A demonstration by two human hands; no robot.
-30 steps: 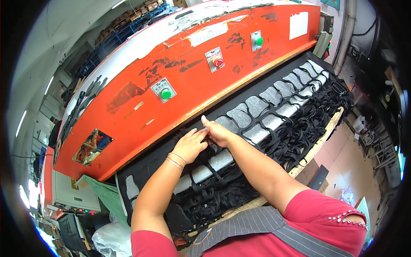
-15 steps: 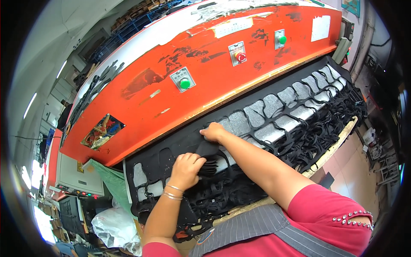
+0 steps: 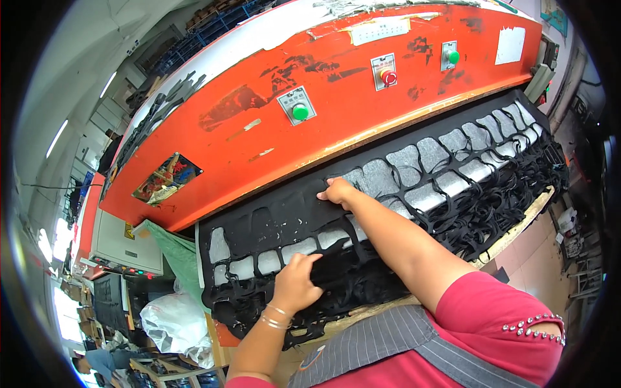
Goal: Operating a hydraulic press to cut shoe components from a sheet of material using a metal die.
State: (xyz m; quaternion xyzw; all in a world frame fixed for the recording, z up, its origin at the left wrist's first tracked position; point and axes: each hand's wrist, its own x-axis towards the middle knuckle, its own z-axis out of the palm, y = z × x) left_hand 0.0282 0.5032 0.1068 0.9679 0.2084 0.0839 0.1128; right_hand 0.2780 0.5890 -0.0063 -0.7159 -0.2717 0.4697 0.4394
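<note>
A black die-cut sheet (image 3: 284, 216) lies on the machine bed, with rows of cut-out gaps showing a grey-white surface beneath. My right hand (image 3: 337, 192) is at the sheet's upper row, beside the first gap, thumb and fingers pinched at a cut piece of it. Lower and to the left, my left hand (image 3: 297, 284) hovers over the sheet's near edge, thumb and forefinger apart, nothing visible between them. Under and beside it hangs a tangle of black scrap strips (image 3: 453, 220), too dark to tell apart near this hand.
An orange machine beam (image 3: 259, 142) spans the far side, with green push buttons (image 3: 300, 112) and a red stop button (image 3: 388, 77). A pale worn edge (image 3: 517, 223) borders the scrap. At left are a control box (image 3: 126, 246), green cloth (image 3: 171, 255) and a plastic bag (image 3: 174, 326). A person (image 3: 107, 362) is lower left.
The stack of black pieces in my left hand is no longer seen there. That hand has moved down toward me and opened. More gaps show in the lower row. The view has shifted.
</note>
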